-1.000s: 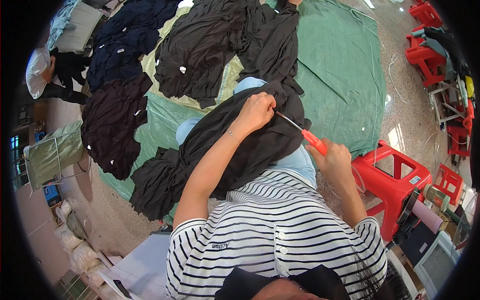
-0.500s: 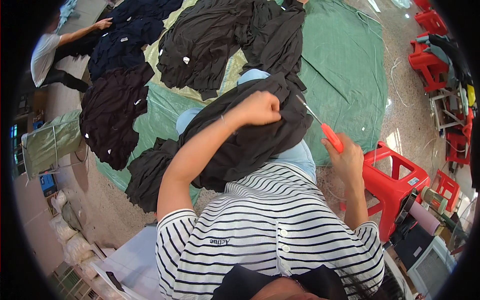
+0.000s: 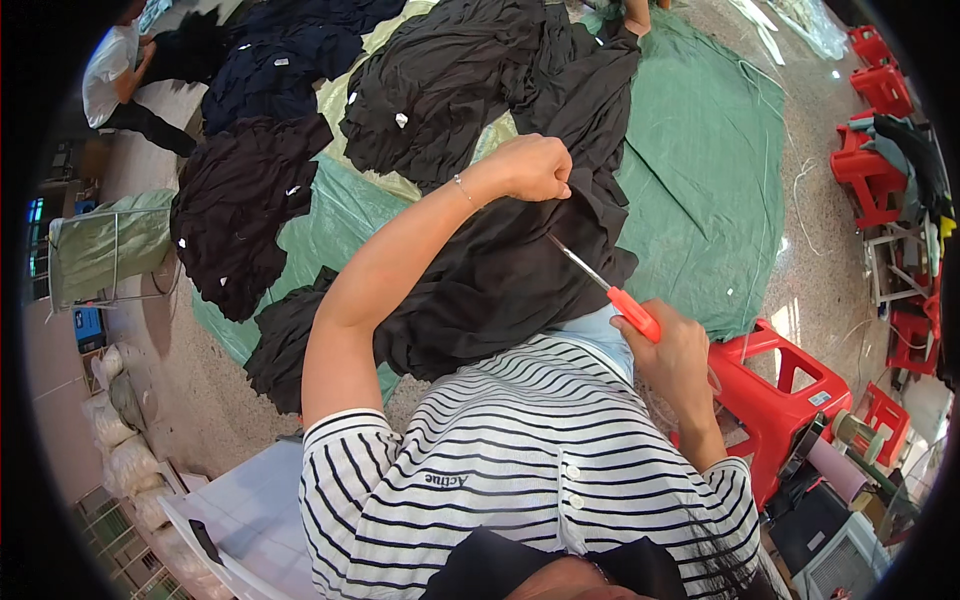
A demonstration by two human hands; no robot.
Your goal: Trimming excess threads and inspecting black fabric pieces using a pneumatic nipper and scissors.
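Observation:
Across my lap lies a heap of thin black cloth (image 3: 470, 290), gathered in folds. My left hand (image 3: 535, 168) is closed in a pinch above its far part, holding a bit of the black cloth pulled up; the exact grip is partly hidden by the fingers. In my right hand (image 3: 675, 350), wrapped round its handle, is a red-handled tool (image 3: 634, 312) with a slim metal shaft. Its thin tip points up and left, over the cloth just below my left hand. Whether the tip touches the fabric I cannot tell.
Black garments (image 3: 430, 90), dark navy ones (image 3: 280, 70) and a dark brown pile (image 3: 240, 215) lie on green sheeting (image 3: 710, 190). A red stool (image 3: 780, 375) stands at my right. Another person (image 3: 115, 75) is far left; someone's hand (image 3: 636, 16) shows at the top.
My right hand has brought the tool left and down, from beside the cloth to over it. My left hand has risen slightly, lifting cloth. The far-left person has drawn an arm back from the navy pile.

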